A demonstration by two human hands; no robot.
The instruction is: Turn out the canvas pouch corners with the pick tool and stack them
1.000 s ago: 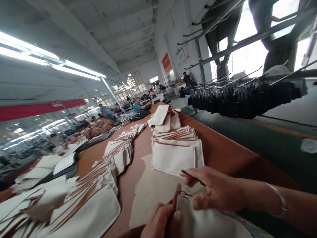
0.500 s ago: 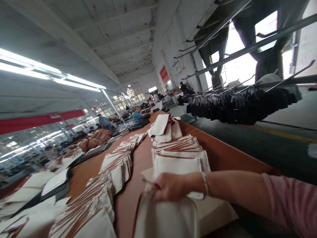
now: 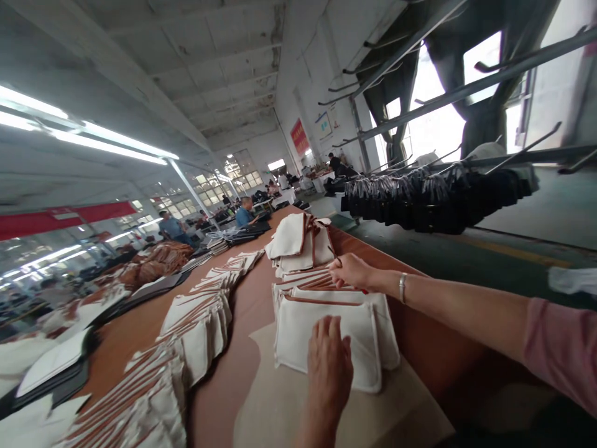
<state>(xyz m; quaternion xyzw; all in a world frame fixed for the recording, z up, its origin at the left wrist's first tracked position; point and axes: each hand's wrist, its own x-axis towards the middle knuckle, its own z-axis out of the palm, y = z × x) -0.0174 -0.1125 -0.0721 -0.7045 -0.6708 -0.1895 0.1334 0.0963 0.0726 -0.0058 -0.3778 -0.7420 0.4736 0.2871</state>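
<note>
My left hand [image 3: 329, 361] lies with its fingers extended on the lower part of a white fabric panel [image 3: 298, 323] with brown edging. The panel rests at the front of a row of similar pieces. Farther up the row, my right hand [image 3: 352, 272] is closed round a thin dark pen-like tool [image 3: 333, 251], over the right side of the stacked pieces. A silvery bracelet [image 3: 402, 288] circles the right wrist. Under the front panel lies a beige sheet [image 3: 270, 398].
Overlapping white pieces [image 3: 200, 323] run along the left of the brown table [image 3: 242, 336]. Brown bundles [image 3: 158, 264] lie farther left. A metal rack [image 3: 448, 96] with dark hanging items [image 3: 420, 205] stands right. A person in blue [image 3: 244, 213] sits beyond.
My right hand has moved up and away from the near panel to the row behind. My left hand has come into view on the front panel. The camera view has shifted slightly.
</note>
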